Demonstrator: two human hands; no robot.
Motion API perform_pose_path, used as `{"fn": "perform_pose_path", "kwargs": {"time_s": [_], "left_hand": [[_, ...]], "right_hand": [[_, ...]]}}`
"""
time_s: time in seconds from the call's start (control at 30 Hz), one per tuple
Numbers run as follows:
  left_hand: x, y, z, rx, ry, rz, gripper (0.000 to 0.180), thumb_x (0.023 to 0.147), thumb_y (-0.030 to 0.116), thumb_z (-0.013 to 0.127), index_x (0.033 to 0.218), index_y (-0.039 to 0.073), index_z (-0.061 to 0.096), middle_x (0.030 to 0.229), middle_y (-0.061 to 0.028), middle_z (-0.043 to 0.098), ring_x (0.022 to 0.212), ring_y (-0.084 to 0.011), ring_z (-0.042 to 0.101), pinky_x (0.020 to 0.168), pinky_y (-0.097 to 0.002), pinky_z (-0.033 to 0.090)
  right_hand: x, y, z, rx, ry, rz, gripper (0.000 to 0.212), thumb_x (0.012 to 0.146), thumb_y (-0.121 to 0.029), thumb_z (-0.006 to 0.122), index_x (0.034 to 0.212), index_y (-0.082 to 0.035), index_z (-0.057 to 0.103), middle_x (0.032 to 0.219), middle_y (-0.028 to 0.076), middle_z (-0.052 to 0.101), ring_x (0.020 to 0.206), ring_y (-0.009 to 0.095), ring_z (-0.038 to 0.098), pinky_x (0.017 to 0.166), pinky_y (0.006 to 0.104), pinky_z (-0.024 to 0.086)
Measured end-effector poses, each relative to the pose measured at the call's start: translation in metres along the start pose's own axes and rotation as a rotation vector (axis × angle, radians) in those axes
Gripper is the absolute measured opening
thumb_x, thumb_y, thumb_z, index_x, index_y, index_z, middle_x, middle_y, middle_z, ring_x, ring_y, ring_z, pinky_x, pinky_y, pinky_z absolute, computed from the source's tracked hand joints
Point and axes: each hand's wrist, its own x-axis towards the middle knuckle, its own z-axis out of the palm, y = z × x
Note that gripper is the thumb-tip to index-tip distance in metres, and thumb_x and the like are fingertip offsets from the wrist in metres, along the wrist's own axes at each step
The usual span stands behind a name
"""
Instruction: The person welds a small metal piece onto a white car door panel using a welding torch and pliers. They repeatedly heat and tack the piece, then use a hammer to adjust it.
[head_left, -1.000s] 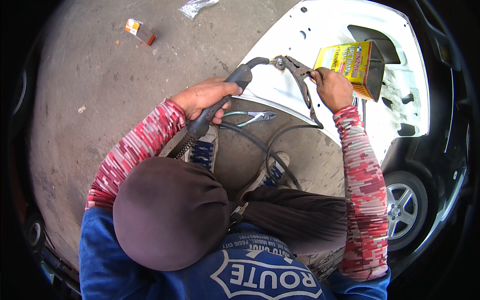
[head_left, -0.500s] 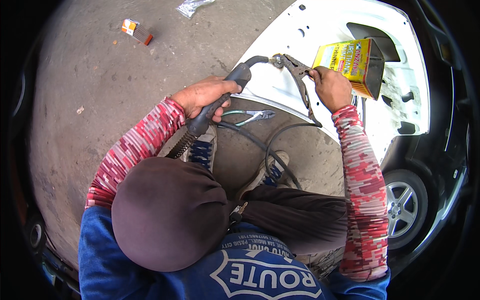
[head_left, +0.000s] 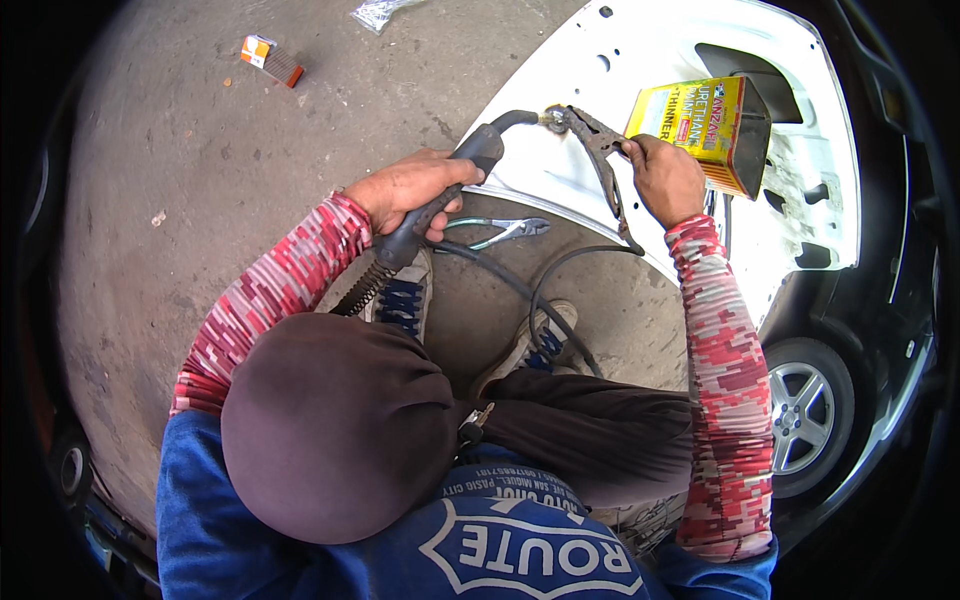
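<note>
Black torch [head_left: 478, 152] is gripped by left hand [head_left: 425, 193], fingers wrapped round the handle. Dark clamp [head_left: 600, 143] is held by right hand [head_left: 668, 182], handle pinched between thumb and forefinger; other fingers can't be fully made out. Torch tip is held at the clamp's jaws, above the white panel [head_left: 660, 45]; whether anything is bitten between them can't be told. Step in hand reads as tip being worked against clamp. For the next move, both wrists probably need to be steady, cable [head_left: 492, 270] left slack.

Panel is holed, with yellow can [head_left: 690, 115] set on it just past right hand. On the stained concrete floor [head_left: 220, 170], pliers [head_left: 508, 232] are left near the torch; carton [head_left: 272, 60] and clear plastic [head_left: 380, 12] are scattered farther off. Vehicle wheel [head_left: 808, 412] is seen at right.
</note>
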Motion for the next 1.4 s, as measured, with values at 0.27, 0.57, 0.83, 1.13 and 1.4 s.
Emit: {"fn": "perform_pose_path", "kwargs": {"time_s": [0.27, 0.57, 0.83, 1.13, 1.4], "left_hand": [[-0.0012, 0.0007, 0.0015, 0.013, 0.028, -0.002, 0.039, 0.1, 0.028, 0.059, 0.126, 0.002, 0.045, 0.068, 0.0033, 0.056, 0.044, -0.007, 0.055, 0.039, -0.0263, 0.052], [0.0006, 0.0007, 0.0006, 0.026, 0.005, -0.004, 0.044, 0.1, 0.028, 0.059, 0.131, 0.001, 0.044, 0.07, 0.0028, 0.057, 0.045, -0.007, 0.056, 0.041, -0.0263, 0.053], [-0.0002, 0.0026, 0.0027, 0.024, 0.008, 0.01, 0.05, 0.1, 0.028, 0.06, 0.137, -0.001, 0.042, 0.07, 0.0026, 0.057, 0.045, -0.0072, 0.055, 0.041, -0.0264, 0.054], [0.0046, 0.002, 0.0033, 0.018, 0.001, 0.011, 0.056, 0.099, 0.028, 0.06, 0.141, -0.003, 0.039, 0.07, 0.0024, 0.058, 0.044, -0.0073, 0.056, 0.039, -0.0252, 0.053], [0.0041, 0.0013, 0.0051, 0.051, 0.035, 0.041, 0.038, 0.098, 0.031, 0.06, 0.117, -0.002, 0.053, 0.071, 0.0012, 0.056, 0.046, -0.008, 0.056, 0.042, -0.025, 0.054]], "right_hand": [[-0.0023, 0.0007, -0.0003, -0.005, -0.002, 0.01, 0.035, 0.102, -0.038, 0.059, 0.097, -0.008, 0.077, 0.083, 0.019, 0.073, 0.08, 0.039, 0.072, 0.071, 0.0507, 0.054], [-0.0022, 0.0016, -0.0005, 0.0, 0.003, -0.016, 0.035, 0.102, -0.037, 0.059, 0.097, -0.008, 0.077, 0.082, 0.019, 0.073, 0.08, 0.039, 0.072, 0.071, 0.0506, 0.054], [0.0006, 0.0016, -0.0012, -0.018, -0.042, -0.008, 0.036, 0.103, -0.039, 0.059, 0.104, -0.008, 0.078, 0.086, 0.02, 0.074, 0.08, 0.04, 0.072, 0.072, 0.0504, 0.055], [0.0009, 0.0021, 0.0019, -0.011, 0.004, -0.028, 0.033, 0.102, -0.036, 0.06, 0.096, -0.008, 0.078, 0.081, 0.019, 0.073, 0.078, 0.038, 0.072, 0.07, 0.0503, 0.054], [-0.006, 0.0008, 0.0032, 0.012, 0.06, -0.031, 0.031, 0.1, -0.035, 0.062, 0.096, -0.008, 0.078, 0.08, 0.018, 0.073, 0.077, 0.038, 0.072, 0.07, 0.05, 0.054]]}}
